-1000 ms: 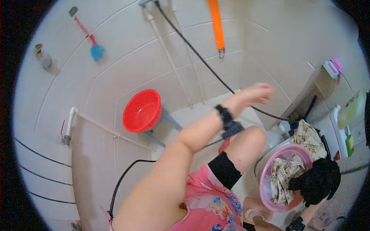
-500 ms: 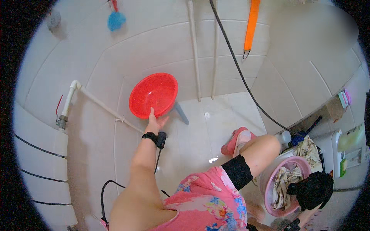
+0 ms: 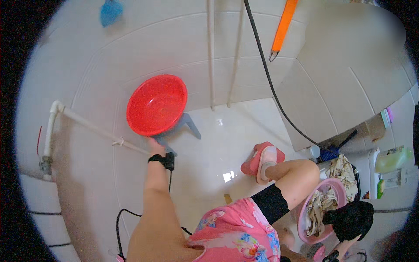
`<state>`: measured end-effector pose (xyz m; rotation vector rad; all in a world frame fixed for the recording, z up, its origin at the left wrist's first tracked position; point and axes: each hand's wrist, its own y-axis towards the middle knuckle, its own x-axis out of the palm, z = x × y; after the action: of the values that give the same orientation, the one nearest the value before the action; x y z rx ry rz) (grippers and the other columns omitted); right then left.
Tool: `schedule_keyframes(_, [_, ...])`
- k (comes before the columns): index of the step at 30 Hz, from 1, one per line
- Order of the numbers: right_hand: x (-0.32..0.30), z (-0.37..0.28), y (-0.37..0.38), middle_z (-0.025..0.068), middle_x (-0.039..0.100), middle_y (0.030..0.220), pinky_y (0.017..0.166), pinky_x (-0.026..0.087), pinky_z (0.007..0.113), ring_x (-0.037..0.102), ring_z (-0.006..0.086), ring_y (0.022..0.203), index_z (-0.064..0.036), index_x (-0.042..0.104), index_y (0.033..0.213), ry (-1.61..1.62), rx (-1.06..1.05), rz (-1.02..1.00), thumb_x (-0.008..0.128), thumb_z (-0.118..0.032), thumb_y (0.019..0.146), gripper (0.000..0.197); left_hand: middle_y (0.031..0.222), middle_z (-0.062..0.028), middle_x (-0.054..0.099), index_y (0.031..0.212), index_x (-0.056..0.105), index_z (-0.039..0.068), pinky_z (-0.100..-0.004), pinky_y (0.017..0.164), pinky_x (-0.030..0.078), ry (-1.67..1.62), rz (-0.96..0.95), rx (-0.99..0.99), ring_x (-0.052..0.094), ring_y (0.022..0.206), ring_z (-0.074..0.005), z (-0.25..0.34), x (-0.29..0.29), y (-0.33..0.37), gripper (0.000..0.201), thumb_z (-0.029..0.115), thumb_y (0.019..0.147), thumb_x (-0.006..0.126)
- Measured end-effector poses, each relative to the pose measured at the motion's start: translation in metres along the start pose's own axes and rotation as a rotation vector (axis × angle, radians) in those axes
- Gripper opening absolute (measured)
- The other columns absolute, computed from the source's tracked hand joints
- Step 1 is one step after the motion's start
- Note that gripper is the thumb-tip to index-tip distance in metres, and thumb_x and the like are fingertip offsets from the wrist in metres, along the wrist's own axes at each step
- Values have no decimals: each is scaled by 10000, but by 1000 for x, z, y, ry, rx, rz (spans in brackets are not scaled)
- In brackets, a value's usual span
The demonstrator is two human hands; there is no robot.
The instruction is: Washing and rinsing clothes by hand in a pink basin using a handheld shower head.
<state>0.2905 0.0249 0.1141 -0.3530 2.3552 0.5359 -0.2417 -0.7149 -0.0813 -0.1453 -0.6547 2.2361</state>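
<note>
A red plastic basin (image 3: pixel 158 105) rests tilted on a grey-blue stool (image 3: pixel 190 124) near the far wall. My left hand (image 3: pixel 156 146) reaches to the near edge of the basin and stool; its fingers are hidden there, so I cannot tell whether it grips either. At the lower right, my right hand (image 3: pixel 347 245) holds up a bunched black cloth (image 3: pixel 352 220), which covers most of its fingers. The cloth hangs over the edge of a pink basin (image 3: pixel 301 227) with patterned wet-looking clothes (image 3: pixel 321 207) inside.
A white pipe (image 3: pixel 89 123) with a valve runs along the left wall. A dark hose (image 3: pixel 273 85) hangs across the far right. Another patterned cloth (image 3: pixel 342 174), a blue brush (image 3: pixel 328 153) and a bottle of pale green liquid (image 3: pixel 393 160) stand at the right. Glossy white tiles (image 3: pixel 214 153) cover the floor.
My left hand's thumb and fingers have gone from the red basin's rim to below it, out of sight. The view has shifted a little. My right hand still holds the black cloth.
</note>
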Motion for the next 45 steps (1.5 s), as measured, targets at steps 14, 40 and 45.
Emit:
schedule_keyframes(14, [10, -80, -27, 93, 367, 1440, 1061, 328, 386, 408, 260, 1266, -156, 222, 1478, 266, 117, 56, 472, -208, 929, 605, 1400, -23, 418, 1370, 375, 179, -467, 973, 312, 126, -140, -125, 452, 1192, -253, -40, -43, 80, 673, 623, 868, 436])
schedule_keyframes(40, [7, -66, 5, 139, 353, 1446, 1048, 362, 381, 416, 265, 1269, -45, 221, 1457, 116, -121, 61, 430, -214, 938, 584, 1263, -48, 507, 1354, 328, 243, -500, 815, 438, 42, -437, -177, 509, 1091, -254, -195, 130, -63, 574, 529, 886, 498])
schedule_keyframes(45, [39, -122, 36, 139, 406, 1405, 1029, 384, 400, 447, 285, 1232, -30, 330, 1407, 297, -68, 32, 461, -271, 926, 554, 1229, -58, 533, 1382, 288, 250, -483, 788, 443, 61, -502, -40, 531, 1031, -252, -207, 210, -113, 600, 488, 887, 529])
